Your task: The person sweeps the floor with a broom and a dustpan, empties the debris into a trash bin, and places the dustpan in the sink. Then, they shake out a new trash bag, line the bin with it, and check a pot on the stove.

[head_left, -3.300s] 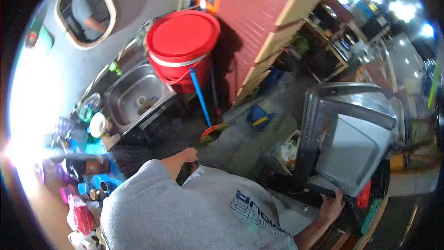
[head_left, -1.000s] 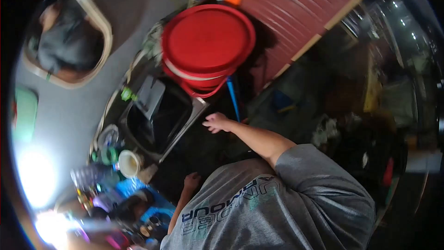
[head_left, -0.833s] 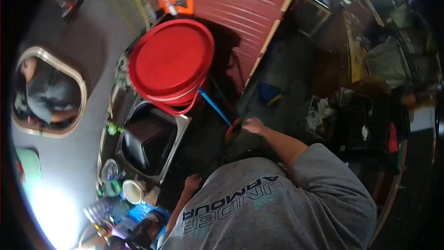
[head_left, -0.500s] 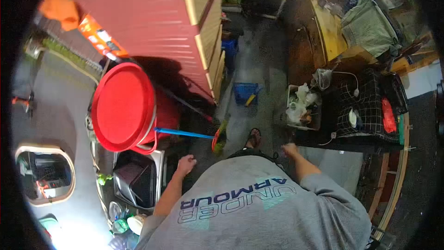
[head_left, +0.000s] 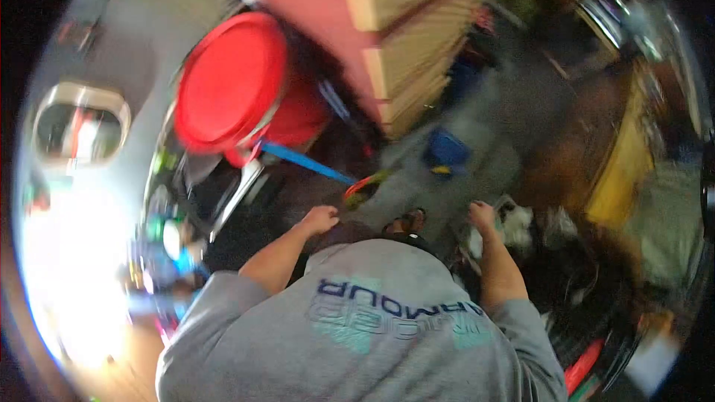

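My left hand [head_left: 320, 220] is in front of my body with its fingers curled in, and nothing shows in it. A blue strap-like handle [head_left: 307, 164] runs past it from the red lidded bucket [head_left: 232, 82] to an orange and yellow-green end [head_left: 363, 189]. Ahead of my right side, my right hand [head_left: 482, 216] is closed and also shows nothing in it. Just beside that hand is a bin holding white plastic bags [head_left: 515, 225]. The view is smeared by motion.
A blue dustpan-like item [head_left: 447, 152] lies on the grey floor. Stacked red and tan drawers [head_left: 417, 37] rise ahead. To the right stand a yellow board [head_left: 618, 171] and a grey cloth [head_left: 670, 216]. Clutter with bottles [head_left: 167, 238] fills the left.
My view has swung to the right, tilting the scene. Both hands have come up a little, and my right hand now overlaps the bin area. The bucket and drawers stay in place.
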Action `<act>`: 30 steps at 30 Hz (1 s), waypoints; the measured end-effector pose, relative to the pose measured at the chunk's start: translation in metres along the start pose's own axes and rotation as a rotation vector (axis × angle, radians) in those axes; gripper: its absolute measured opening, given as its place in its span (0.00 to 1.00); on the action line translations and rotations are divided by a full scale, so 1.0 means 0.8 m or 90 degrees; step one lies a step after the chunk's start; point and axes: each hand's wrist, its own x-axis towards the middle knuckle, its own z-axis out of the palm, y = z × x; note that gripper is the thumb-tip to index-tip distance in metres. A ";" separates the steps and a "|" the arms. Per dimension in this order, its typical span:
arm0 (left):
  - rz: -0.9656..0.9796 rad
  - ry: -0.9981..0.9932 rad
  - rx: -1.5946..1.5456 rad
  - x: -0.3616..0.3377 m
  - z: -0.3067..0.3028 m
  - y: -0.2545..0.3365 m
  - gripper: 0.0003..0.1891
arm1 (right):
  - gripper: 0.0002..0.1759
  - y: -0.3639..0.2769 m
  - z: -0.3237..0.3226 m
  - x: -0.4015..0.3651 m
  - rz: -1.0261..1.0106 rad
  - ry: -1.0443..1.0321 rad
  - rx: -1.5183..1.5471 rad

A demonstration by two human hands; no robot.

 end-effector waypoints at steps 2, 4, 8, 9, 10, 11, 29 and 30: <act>-0.053 0.009 -0.022 -0.033 0.005 -0.014 0.21 | 0.24 -0.077 0.010 -0.012 0.090 0.025 0.044; -0.098 0.064 -0.060 -0.061 0.034 -0.055 0.20 | 0.23 -0.082 0.039 0.023 0.083 -0.091 0.114; -0.126 0.180 -0.029 -0.119 0.103 -0.128 0.21 | 0.22 -0.106 0.116 0.006 0.060 -0.233 0.014; -0.136 0.143 0.013 -0.137 0.126 -0.152 0.21 | 0.22 -0.102 0.140 -0.002 0.057 -0.240 -0.008; -0.148 0.149 -0.004 -0.156 0.143 -0.163 0.21 | 0.22 -0.094 0.158 0.002 0.067 -0.290 -0.104; -0.221 0.151 -0.065 -0.176 0.162 -0.175 0.22 | 0.22 -0.091 0.173 -0.001 0.077 -0.337 -0.199; -0.505 0.506 -0.328 -0.018 0.208 -0.754 0.26 | 0.13 -0.037 0.288 -0.144 -0.189 -0.158 -0.589; -0.535 0.495 -0.344 -0.002 0.202 -0.776 0.26 | 0.15 -0.022 0.288 -0.148 -0.191 -0.143 -0.471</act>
